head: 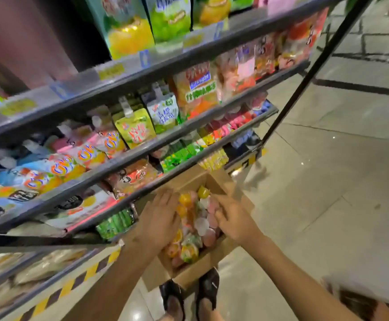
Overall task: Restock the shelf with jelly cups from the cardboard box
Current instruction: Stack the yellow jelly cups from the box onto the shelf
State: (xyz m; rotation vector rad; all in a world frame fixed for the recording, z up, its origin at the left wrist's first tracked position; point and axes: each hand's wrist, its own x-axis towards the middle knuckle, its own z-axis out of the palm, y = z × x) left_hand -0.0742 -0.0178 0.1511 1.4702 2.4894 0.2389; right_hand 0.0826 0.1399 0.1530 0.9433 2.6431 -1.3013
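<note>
Both hands reach down into the open cardboard box [214, 260] on the floor beside the shelf [142, 154], so the cups need only a short lift. The left hand [158, 218] lies spread on the jelly cups [196, 223]. The right hand [233, 218] curls its fingers [219, 214] among them; whether they grip one is unclear.

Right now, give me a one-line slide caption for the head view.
Both hands, left and right, reach into the cardboard box of jelly cups on the floor beside the stocked shelf.
</note>
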